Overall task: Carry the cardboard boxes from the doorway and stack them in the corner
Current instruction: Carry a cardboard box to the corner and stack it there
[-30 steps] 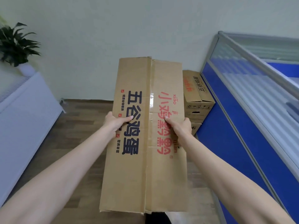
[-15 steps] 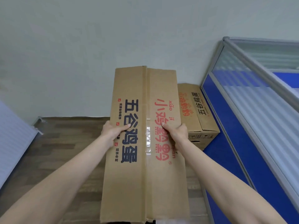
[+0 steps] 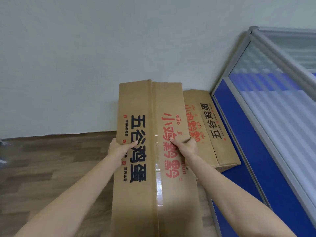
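Observation:
I hold a long cardboard box (image 3: 152,199) with dark blue and red printed characters and a taped seam out in front of me, above the floor. My left hand (image 3: 119,147) grips its left side, thumb on top. My right hand (image 3: 185,147) grips its right side the same way. Just right of it and lower, a stack of similar cardboard boxes (image 3: 210,127) stands in the corner between the wall and the partition; only the top box shows clearly. The held box overlaps the stack's left edge in view.
A pale wall (image 3: 102,57) runs across ahead, meeting the wood-pattern floor (image 3: 51,165). A blue office partition (image 3: 253,151) with a frosted glass upper panel and a grey metal frame closes off the right side.
I have come closer to the corner. The stacked boxes look larger and nearer, and the wall fills more of the view. The white cabinet at the left has left the frame.

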